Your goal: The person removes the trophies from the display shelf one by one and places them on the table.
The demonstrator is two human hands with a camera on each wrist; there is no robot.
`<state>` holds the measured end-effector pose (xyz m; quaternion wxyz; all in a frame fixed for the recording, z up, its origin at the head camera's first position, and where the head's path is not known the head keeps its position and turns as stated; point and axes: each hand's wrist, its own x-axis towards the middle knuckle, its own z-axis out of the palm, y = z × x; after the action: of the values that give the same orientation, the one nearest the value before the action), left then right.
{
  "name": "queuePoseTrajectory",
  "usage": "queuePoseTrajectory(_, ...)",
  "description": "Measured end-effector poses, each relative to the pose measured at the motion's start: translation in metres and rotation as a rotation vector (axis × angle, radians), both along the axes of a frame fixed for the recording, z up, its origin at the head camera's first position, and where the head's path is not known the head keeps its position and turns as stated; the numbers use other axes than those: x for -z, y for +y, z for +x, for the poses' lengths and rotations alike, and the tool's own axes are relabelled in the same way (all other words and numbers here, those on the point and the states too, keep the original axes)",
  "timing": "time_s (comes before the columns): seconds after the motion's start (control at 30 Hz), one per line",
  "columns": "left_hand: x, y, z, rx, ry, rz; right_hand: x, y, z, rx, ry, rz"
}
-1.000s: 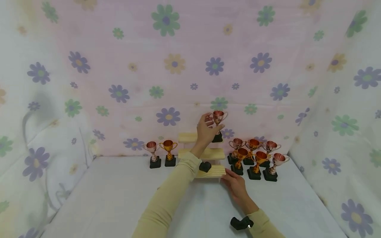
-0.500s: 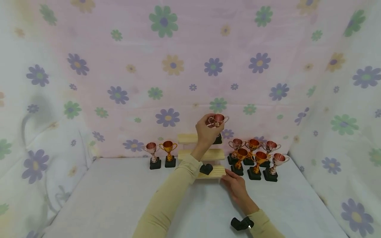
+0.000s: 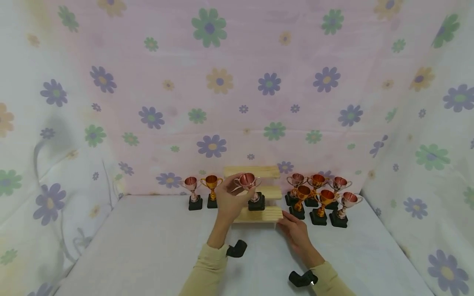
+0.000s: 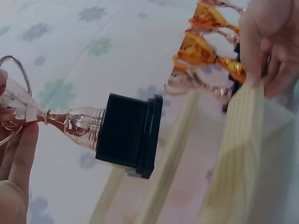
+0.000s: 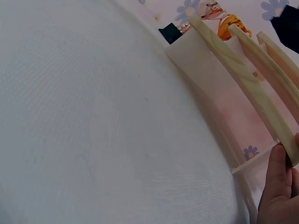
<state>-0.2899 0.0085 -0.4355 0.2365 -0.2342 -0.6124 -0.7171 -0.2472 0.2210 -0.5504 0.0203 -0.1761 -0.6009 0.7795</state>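
My left hand [image 3: 230,201] grips a rose-gold trophy cup [image 3: 247,180] by its bowl and handle. The cup has a black square base [image 4: 125,133] and is held upright in front of a three-tier wooden display stand [image 3: 272,213]. In the head view its base overlaps the middle and bottom steps. At the right end of the bottom step, my right hand [image 3: 296,233] pinches the plank's edge. The right wrist view shows a finger [image 5: 278,172] under the plank [image 5: 254,93]. All the visible steps carry nothing.
Left of the stand are a rose-gold trophy [image 3: 191,191] and a gold trophy [image 3: 212,189]. Several gold and rose-gold trophies [image 3: 326,201] cluster close on its right, near the right hand. A flowered cloth [image 3: 237,82] hangs behind the white-covered table [image 3: 155,246].
My left hand has brought the rose-gold trophy down and toward me, from above the top step to in front of the lower steps. The right hand stays at the bottom step.
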Motion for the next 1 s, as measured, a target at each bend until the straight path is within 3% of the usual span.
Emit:
queuePoseTrajectory(0.13,0.017,-0.038,0.010,-0.039,-0.023,0.011,0.001,0.000,0.001,0.001,-0.010,0.005)
queuePoseTrajectory(0.27,0.032,-0.076,0.015,-0.110,-0.106,0.017,0.000,0.002,0.005,0.004,-0.013,0.023)
queuePoseTrajectory(0.5,0.051,-0.150,0.015,-0.309,-0.290,-0.056,-0.001,0.006,0.008,-0.008,-0.014,0.030)
queuePoseTrajectory(0.6,0.053,-0.176,0.005,-0.333,-0.349,-0.087,-0.001,0.007,0.008,-0.008,-0.016,0.025)
queuePoseTrajectory(0.77,0.053,-0.206,-0.021,-0.298,-0.396,-0.144,-0.002,0.006,0.007,-0.011,-0.017,0.013)
queuePoseTrajectory(1.0,0.047,-0.237,-0.055,-0.240,-0.437,-0.336,-0.003,0.001,0.003,-0.027,-0.015,0.005)
